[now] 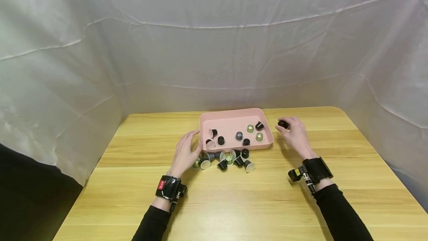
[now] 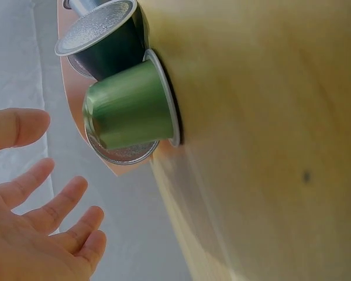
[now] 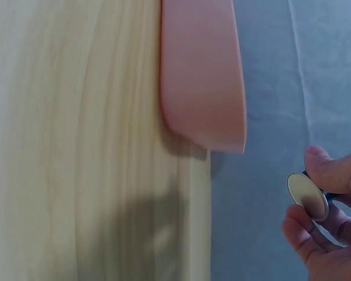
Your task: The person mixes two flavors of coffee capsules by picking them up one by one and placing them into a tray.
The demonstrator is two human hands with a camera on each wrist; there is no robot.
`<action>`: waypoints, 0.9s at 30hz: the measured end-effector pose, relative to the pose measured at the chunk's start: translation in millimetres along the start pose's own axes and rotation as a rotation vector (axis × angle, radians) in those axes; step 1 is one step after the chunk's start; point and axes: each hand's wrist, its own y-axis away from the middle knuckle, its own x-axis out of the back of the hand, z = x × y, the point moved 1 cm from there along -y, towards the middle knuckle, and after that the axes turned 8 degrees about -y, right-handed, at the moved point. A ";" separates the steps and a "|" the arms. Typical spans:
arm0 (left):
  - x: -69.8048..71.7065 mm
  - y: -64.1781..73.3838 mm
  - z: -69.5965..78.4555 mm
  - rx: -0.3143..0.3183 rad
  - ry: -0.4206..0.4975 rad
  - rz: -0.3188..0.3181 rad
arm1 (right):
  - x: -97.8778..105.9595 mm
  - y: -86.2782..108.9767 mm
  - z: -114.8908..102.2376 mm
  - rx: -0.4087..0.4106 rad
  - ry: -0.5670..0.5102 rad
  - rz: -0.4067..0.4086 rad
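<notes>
In the head view a black coffee capsule [image 1: 283, 124] is pinched between the thumb and fingers of my right hand [image 1: 295, 137], held above the table right of the pink tray [image 1: 230, 122]. The right wrist view shows that capsule's pale foil lid [image 3: 307, 196]. My left hand [image 1: 184, 153] is beside the tray's left end, fingers spread and holding nothing. Whether its fingertips touch the rim I cannot tell. Near it, in the left wrist view, lie a green capsule [image 2: 131, 108] and a dark capsule [image 2: 108, 41]. Inside the tray several capsules are scattered, among them a grey one [image 1: 239, 136].
Along the tray's front edge lies a row of several capsules, including a black one [image 1: 249, 166] on its side. The wooden table [image 1: 227, 203] reaches back to a pale hanging cloth [image 1: 214, 58]. Each wrist wears a strapped camera.
</notes>
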 end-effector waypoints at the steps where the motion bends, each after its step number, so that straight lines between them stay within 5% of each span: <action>1: 0.1 0.0 0.2 -0.002 0.000 0.000 | -1.1 0.0 -2.2 0.007 -0.003 0.002; 10: 0.7 0.2 -0.1 0.001 -0.005 0.000 | -9.9 -1.7 -21.2 0.112 -0.042 0.055; 19: 0.2 0.0 -0.9 0.000 -0.007 -0.008 | -14.6 -3.9 -36.8 0.076 -0.087 0.039; 27: -0.5 -0.5 -0.1 -0.003 -0.021 -0.012 | -21.8 -2.5 -45.1 0.143 -0.138 0.030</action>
